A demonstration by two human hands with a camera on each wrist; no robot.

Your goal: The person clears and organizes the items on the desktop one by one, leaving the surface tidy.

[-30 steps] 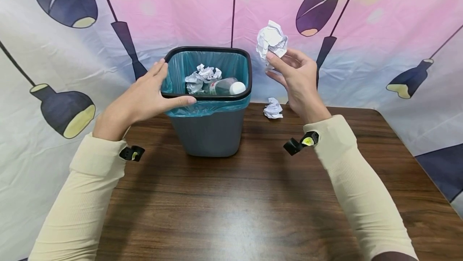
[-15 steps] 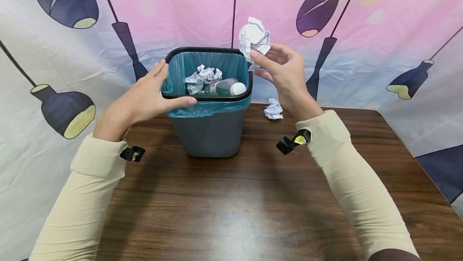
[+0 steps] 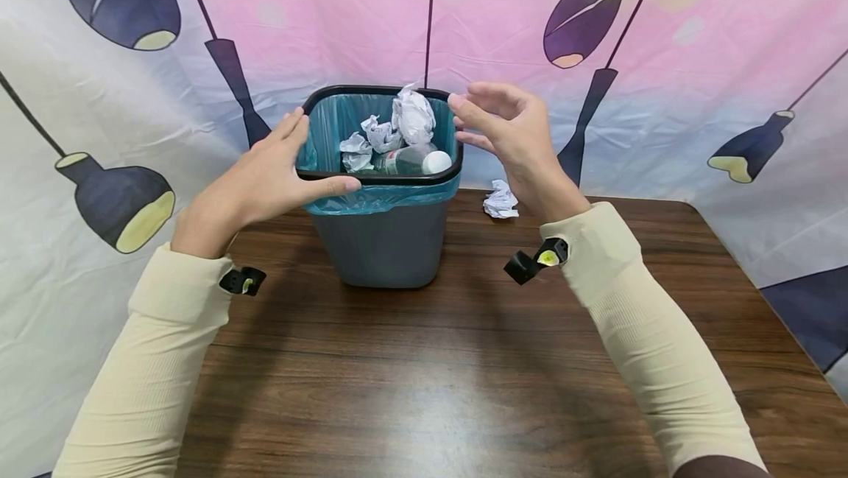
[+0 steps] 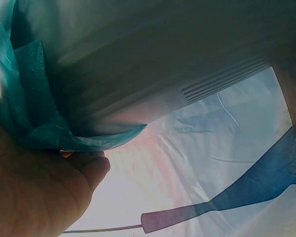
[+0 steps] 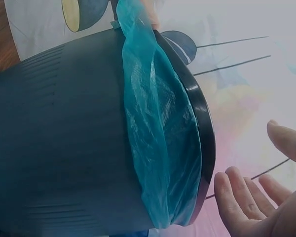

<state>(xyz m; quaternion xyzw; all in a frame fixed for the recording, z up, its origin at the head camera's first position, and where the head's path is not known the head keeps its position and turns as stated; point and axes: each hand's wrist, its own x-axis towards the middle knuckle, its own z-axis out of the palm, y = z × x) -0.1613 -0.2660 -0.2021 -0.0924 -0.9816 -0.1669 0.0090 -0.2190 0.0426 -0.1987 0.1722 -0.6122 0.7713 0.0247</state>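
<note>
A dark grey bin (image 3: 387,242) with a black rim and a teal liner (image 3: 371,200) stands on the table. My left hand (image 3: 255,183) rests on its left rim, the fingers extended and the thumb lying along the front edge. Beside the right rim is my right hand (image 3: 513,132), fingers loosely spread and holding nothing; the right wrist view shows this hand (image 5: 266,197) just off the rim. A crumpled paper ball (image 3: 414,117) is inside the bin mouth, apart from the fingers; whether it is falling or lying there I cannot tell. More crumpled paper (image 3: 358,152) and a clear plastic bottle (image 3: 405,160) with a white cap lie within.
Another crumpled paper ball (image 3: 500,199) lies on the brown wooden table (image 3: 424,375), right of the bin. Close behind the bin hangs a fabric backdrop (image 3: 371,21) printed with lamps.
My right hand moved left toward the bin with the paper ball, then let it go; the ball is now in the bin mouth. The left hand stayed on the rim.
</note>
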